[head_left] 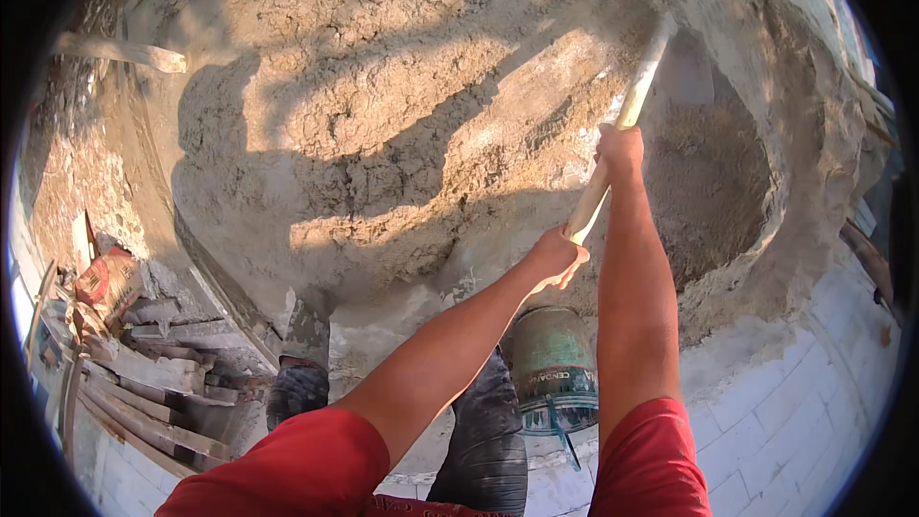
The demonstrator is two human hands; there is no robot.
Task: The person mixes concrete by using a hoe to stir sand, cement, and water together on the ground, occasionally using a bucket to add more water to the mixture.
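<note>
L hand wrapped round near end of wooden handle; R hand gripping approx. midway. Handle R of ctr over grey-brown mix; long axis diag., far end pointing fwd & slightly R.

The handle looks smooth and wooden, the mix rough and matt, the bucket plastic.
</note>
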